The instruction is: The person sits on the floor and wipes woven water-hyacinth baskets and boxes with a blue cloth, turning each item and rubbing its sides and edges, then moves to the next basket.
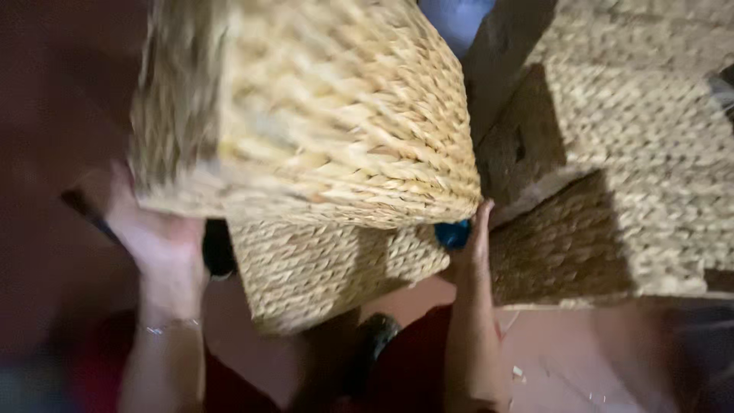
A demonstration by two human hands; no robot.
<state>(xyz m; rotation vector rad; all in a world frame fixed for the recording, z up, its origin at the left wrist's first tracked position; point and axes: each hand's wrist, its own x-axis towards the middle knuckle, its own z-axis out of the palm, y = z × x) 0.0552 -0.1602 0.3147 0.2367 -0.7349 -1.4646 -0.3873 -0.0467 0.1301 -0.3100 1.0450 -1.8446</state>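
A large woven straw basket (pixel 329 107) fills the upper middle of the head view, tilted and blurred. My left hand (pixel 157 237) grips its lower left edge from below. My right hand (pixel 478 233) presses against its lower right corner, fingers pointing up. A second, smaller woven basket (pixel 321 268) sits just under the first, between my two hands. A thin bracelet (pixel 164 327) circles my left wrist.
More woven baskets (pixel 627 153) are stacked at the right, close to my right hand. A small blue object (pixel 453 233) shows between the baskets. A dark round object (pixel 218 248) sits by my left hand. Reddish floor (pixel 566 359) with small scraps lies below.
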